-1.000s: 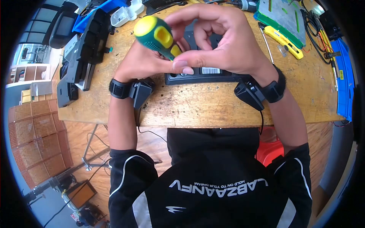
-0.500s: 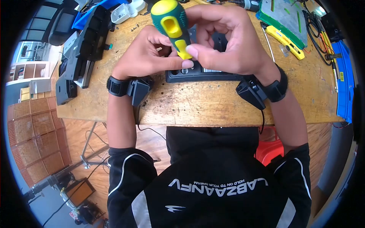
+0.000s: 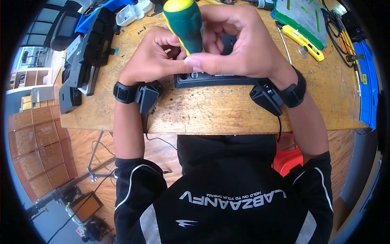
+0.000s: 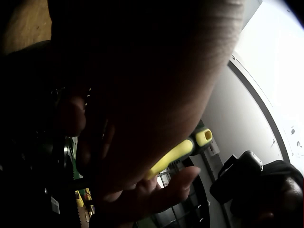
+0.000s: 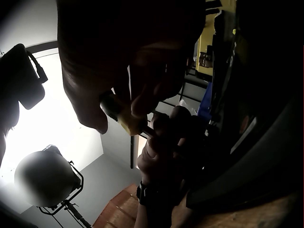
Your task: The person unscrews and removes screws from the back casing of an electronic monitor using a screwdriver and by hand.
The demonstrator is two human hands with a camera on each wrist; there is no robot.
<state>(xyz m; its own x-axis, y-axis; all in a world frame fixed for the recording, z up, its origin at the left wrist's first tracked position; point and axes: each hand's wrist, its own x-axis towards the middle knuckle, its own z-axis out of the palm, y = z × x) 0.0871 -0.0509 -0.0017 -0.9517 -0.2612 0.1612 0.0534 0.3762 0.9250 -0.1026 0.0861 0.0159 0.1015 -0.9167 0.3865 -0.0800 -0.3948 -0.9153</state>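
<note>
A screwdriver [image 3: 185, 26] with a green and yellow handle stands nearly upright over a black device [image 3: 239, 80] on the table. The thumb and fingers of my right hand [image 3: 250, 49] pinch the lower part of the handle. My left hand [image 3: 150, 61] holds the screwdriver lower down; in the right wrist view its fingers [image 5: 154, 154] close around the metal shaft [image 5: 149, 131]. Both hands cover the screwdriver's tip and much of the device. In the left wrist view the yellow part of the handle [image 4: 173, 156] shows beyond the dark hand.
Small loose screws [image 3: 141, 29] lie left of the hands, near a white tray [image 3: 129, 15] of small parts. Black cases [image 3: 95, 44] stand at the left. On the right lie a yellow utility knife [image 3: 302, 42], a thin metal rod [image 3: 285, 44], a green-edged box [image 3: 302, 18] and cables.
The screwdriver handle has swung from a leftward tilt to nearly upright. It has also turned: its yellow insets no longer face the head camera. My right thumb has shifted along with it.
</note>
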